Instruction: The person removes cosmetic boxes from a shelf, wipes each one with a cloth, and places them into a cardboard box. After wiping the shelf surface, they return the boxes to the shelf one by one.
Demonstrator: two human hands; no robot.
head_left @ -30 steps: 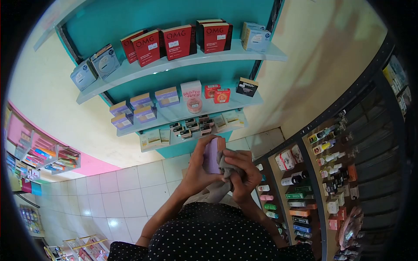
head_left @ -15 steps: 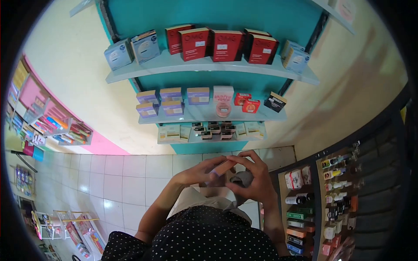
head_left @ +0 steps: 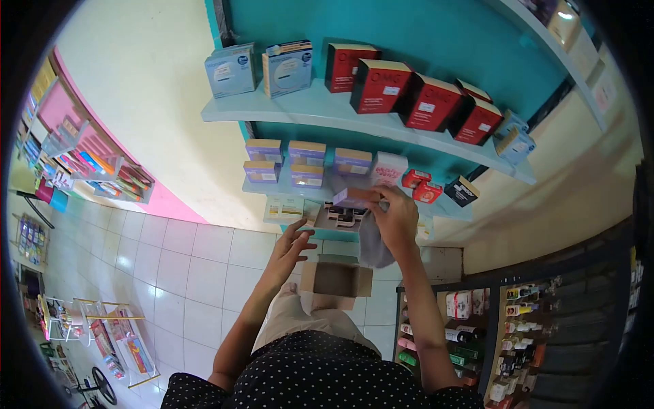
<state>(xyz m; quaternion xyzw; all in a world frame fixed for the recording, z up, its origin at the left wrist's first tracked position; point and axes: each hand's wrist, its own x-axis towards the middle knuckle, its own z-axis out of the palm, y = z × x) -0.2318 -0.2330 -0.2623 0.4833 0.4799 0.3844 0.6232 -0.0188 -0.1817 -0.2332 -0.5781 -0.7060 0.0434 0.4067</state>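
Note:
My right hand (head_left: 397, 218) grips a small purple-and-tan box (head_left: 353, 198) by its right end, in front of the middle shelf (head_left: 286, 189). A grey cloth (head_left: 373, 243) hangs below the same hand. My left hand (head_left: 291, 249) holds nothing; its fingers are spread in front of the lowest shelf. Similar purple boxes (head_left: 307, 153) stand in two rows on the middle shelf, behind the held box. To their right are a pink-and-white box (head_left: 390, 168) and small red boxes (head_left: 426, 192).
An open cardboard box (head_left: 366, 282) lies low, just past my legs. Red OMG boxes (head_left: 382, 86) and blue boxes (head_left: 288, 70) line the upper shelf. A dark display rack (head_left: 494, 320) with bottles is on the right, and a white-and-gold rack (head_left: 129, 341) on the left floor.
The purple box has moved up and forward to the shelf in my right hand, with the cloth trailing. My left hand has let go of it and spread open. The cardboard box has come into view.

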